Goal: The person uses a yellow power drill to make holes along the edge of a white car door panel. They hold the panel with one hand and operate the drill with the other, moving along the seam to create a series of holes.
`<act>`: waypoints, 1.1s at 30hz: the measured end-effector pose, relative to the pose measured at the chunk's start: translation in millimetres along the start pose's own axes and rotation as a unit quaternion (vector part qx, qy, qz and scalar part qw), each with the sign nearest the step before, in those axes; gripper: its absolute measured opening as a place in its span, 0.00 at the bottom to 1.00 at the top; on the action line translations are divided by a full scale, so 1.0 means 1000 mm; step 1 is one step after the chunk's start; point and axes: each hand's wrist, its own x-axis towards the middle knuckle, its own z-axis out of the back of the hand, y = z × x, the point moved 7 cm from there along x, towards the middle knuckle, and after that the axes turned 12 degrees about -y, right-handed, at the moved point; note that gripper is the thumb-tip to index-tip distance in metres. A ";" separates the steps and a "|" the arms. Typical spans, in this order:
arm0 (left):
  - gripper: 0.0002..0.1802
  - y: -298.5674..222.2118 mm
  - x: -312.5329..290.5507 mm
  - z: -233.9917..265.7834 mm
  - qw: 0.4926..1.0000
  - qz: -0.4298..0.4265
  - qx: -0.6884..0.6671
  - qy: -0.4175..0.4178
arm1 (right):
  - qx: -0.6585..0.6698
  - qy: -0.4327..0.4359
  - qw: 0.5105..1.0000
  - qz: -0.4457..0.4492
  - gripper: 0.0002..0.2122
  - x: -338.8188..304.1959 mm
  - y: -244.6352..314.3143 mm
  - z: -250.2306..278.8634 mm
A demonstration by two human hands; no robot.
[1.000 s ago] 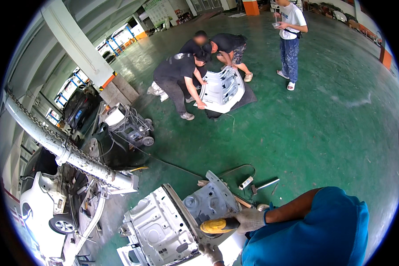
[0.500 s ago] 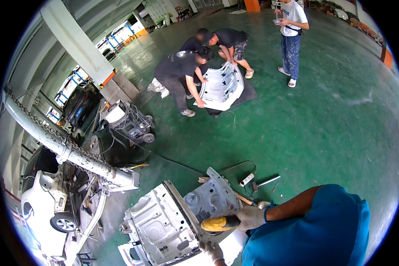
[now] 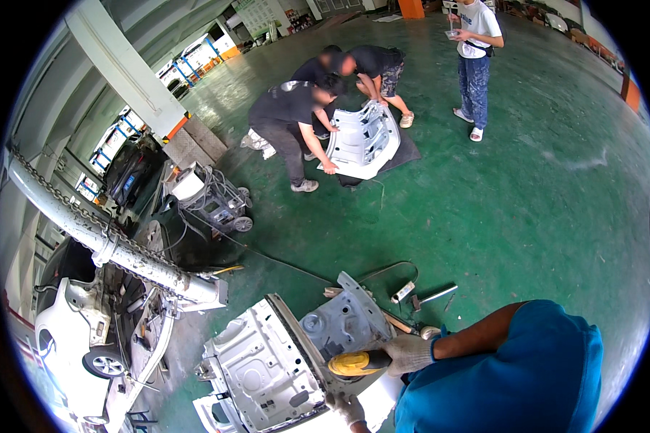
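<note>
In a grey work glove, my right hand (image 3: 409,353) is closed round a yellow-and-black power tool (image 3: 357,363). The tool's front end lies over the seam between a white car panel (image 3: 256,361) and a grey sheet-metal panel (image 3: 343,321). Lower down, my gloved left hand (image 3: 348,409) has its fingers curled over the white panel's near edge. Holes and pressed ribs mark the white panel. A hammer (image 3: 433,297) and a white power strip (image 3: 402,291) lie on the floor beyond the grey panel.
Three people crouch around another car panel (image 3: 365,148) ahead; a fourth person (image 3: 474,65) stands at the right. A wheeled machine (image 3: 220,206) trails a cable across the green floor (image 3: 469,216). A chained metal post (image 3: 115,242) and a stripped white car (image 3: 68,332) are at the left.
My hands and the tool have hardly moved. The crouching people's panel has shifted slightly to the right, and their heads and arms have moved a little.
</note>
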 end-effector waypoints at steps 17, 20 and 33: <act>0.31 0.002 0.002 -0.001 0.998 -0.040 0.056 0.006 | -0.017 0.016 1.000 -0.019 0.15 0.001 -0.005 -0.005; 0.30 0.003 0.003 0.000 0.999 -0.021 0.034 -0.002 | -0.005 0.001 1.000 -0.008 0.15 0.001 -0.004 -0.004; 0.30 -0.001 0.002 0.003 0.996 -0.061 0.066 -0.001 | -0.015 -0.013 1.000 -0.002 0.16 -0.001 -0.003 -0.004</act>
